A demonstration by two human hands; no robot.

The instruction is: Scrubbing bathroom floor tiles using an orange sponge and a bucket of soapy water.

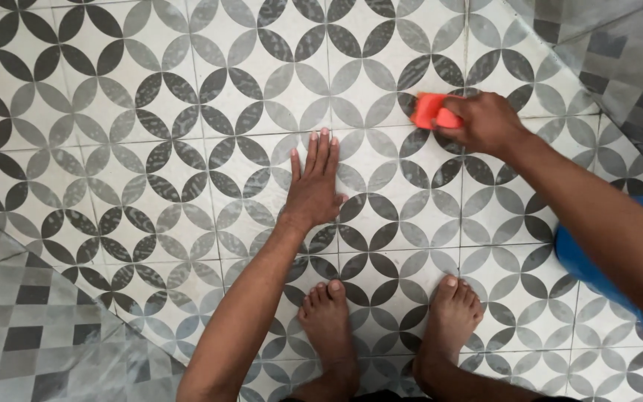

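My right hand (485,123) is closed around an orange scrubbing brush (429,110) and presses it onto the patterned tile floor (150,112) at the upper right. My left hand (314,182) lies flat on the tiles with its fingers held together and straight, palm down, holding nothing. It rests about a hand's width to the left of and below the brush. My two bare feet (392,320) stand on the wet-looking tiles below both hands.
A blue bucket or tub (586,257) sits at the right edge, partly hidden by my right forearm. Tiled walls with a square grey pattern rise at the lower left (24,335) and upper right (626,59).
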